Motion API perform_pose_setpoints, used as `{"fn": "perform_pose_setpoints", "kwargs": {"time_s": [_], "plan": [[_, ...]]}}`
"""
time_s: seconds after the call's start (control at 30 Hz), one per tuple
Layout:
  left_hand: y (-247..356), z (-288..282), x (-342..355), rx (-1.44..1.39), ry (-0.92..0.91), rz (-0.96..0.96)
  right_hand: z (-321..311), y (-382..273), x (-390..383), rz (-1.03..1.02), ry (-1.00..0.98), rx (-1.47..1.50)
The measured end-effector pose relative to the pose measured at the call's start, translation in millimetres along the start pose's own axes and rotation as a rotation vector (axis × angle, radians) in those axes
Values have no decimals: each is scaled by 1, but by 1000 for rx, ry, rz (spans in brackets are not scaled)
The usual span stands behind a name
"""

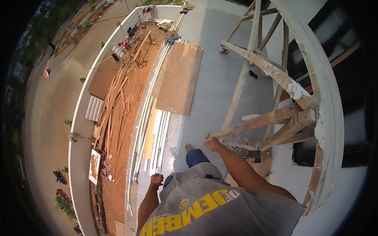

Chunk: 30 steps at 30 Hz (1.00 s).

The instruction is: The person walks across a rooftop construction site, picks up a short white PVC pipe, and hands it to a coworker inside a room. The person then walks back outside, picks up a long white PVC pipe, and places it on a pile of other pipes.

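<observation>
My right hand (212,144) has its fingers closed at the lower end of a weathered timber brace (258,122), part of a wooden frame (277,72) spattered with white plaster on my right. My left hand (156,180) is closed, held low beside my leg near white strips (157,141); whatever it holds, if anything, is too small to make out. My bare foot (189,148) shows below me on the grey floor (222,86). Coiled cable (238,148) lies under the brace, partly hidden.
Plywood sheets (177,78) and long pipes (143,129) lie along the floor's left edge. Beyond are a dirt strip with heaped planks (118,102), a low white wall (78,129) and a road (47,118) with motorbikes. Dark-glazed openings (344,98) are at the right. A dark object (252,74) lies ahead.
</observation>
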<state>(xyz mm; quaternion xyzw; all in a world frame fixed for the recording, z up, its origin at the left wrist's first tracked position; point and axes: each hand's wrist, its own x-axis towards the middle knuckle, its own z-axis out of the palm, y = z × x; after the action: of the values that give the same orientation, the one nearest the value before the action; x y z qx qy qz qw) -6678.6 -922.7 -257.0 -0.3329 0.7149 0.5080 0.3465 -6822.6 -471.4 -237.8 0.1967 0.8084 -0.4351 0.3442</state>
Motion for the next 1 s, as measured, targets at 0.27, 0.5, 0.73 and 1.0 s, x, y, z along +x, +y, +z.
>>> {"fn": "perform_pose_setpoints", "kwargs": {"time_s": [0.27,0.5,0.73,1.0], "plan": [[37,91,51,1058,-339,72,37,-424,-157,-1278,-875,22],[135,112,54,1061,-255,63,74,-475,-365,-1770,-1621,70],[151,125,42,931,-221,49,73,-455,-346,-1490,-1909,63],[140,149,10,810,-196,27,93,-441,-354,-1239,-2191,50]]}}
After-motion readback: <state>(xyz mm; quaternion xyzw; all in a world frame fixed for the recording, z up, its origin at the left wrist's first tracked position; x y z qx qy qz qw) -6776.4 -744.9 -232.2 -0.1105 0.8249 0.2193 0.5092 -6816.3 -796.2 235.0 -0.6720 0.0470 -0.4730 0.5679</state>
